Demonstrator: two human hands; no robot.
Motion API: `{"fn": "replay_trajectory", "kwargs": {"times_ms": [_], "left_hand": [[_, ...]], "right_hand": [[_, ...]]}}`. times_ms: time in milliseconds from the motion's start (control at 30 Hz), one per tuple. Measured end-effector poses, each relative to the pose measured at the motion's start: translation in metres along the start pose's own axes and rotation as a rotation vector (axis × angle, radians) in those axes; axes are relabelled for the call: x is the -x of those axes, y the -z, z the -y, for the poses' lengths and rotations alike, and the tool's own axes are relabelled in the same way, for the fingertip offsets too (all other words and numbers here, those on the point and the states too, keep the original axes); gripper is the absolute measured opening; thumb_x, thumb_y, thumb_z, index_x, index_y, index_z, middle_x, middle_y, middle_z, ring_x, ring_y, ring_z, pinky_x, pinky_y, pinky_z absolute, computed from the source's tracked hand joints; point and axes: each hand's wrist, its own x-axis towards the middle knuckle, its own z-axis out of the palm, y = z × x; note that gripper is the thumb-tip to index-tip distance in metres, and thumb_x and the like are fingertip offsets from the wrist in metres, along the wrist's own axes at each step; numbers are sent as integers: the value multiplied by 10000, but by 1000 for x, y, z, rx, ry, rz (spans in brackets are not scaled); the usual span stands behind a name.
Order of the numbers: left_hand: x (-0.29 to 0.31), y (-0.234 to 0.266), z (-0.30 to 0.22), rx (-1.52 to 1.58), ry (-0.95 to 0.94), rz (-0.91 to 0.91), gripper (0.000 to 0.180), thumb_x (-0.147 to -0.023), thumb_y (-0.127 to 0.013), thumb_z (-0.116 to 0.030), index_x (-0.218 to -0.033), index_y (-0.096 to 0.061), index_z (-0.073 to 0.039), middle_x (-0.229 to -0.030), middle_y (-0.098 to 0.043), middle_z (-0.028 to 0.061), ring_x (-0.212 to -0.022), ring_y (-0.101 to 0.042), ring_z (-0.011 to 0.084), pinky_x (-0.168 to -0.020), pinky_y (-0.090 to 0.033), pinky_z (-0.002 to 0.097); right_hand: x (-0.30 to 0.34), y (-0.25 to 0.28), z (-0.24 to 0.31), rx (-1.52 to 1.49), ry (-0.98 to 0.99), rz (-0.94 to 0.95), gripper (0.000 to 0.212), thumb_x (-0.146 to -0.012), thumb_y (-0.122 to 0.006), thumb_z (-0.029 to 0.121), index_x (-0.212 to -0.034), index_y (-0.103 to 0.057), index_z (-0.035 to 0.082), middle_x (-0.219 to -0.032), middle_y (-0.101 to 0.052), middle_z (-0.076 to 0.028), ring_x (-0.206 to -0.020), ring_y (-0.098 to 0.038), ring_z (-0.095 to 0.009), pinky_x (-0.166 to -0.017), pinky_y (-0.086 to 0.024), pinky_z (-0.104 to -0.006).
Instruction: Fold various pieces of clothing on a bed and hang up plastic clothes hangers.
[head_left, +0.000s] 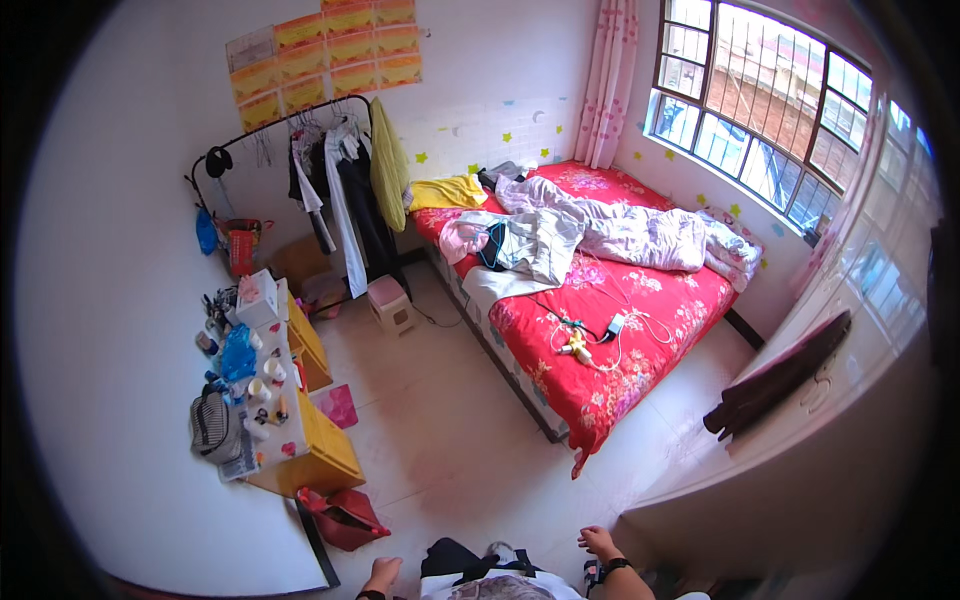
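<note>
The left hand (383, 575) is low in view, its fingers seemingly curled; whether it grips anything, I cannot tell. Nearest to it, a red bag (345, 518) sits on the floor (450, 440) below the end of a yellow-fronted desk (325, 455), apart from the hand. The right hand (598, 543) is held out empty, fingers loosely bent and unclenched, well apart from the bed (600, 420) ahead. On the bed's red flowered cover lie rumpled clothes (545, 245) and a power strip (575, 347) with cords.

barred window (770, 90) beside pink curtain (607, 85) | orange posters (325, 60) on wall (500, 60) | clothes rack (270, 124) bearing garments (350, 210) | pink-topped stool (390, 305)
</note>
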Motion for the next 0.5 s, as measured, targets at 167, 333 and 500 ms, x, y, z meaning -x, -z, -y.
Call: {"fn": "replay_trajectory", "kwargs": {"times_ms": [167, 333, 500], "left_hand": [[-87, -33, -188, -57, -111, 152, 306, -750, -626, -339, -719, -682, -40, -559, -588, 95, -485, -563, 194, -476, -443, 345], [-191, -4, -302, 225, -86, 373, 228, -800, -616, -298, -763, -632, -73, -559, -543, 29, -433, -495, 139, -401, -394, 302], [-278, 6, -461, -15, -141, 406, 198, -855, -576, -219, -724, -594, -72, -556, -545, 42, -434, -511, 134, -379, -388, 283]], "right_hand": [[-65, 27, 107, -65, 91, -75, 310, -868, -534, 240, -1107, -595, 50, -894, -671, -74, -714, -646, -161, -541, -460, -292], [-105, -7, 175, -131, -70, -108, 267, -891, -528, 238, -1092, -586, 72, -927, -664, -66, -764, -648, -187, -613, -462, -326], [-126, 4, 237, -229, -57, -198, 252, -879, -551, 265, -1037, -609, 76, -818, -671, -44, -656, -650, -159, -530, -458, -291]]}}
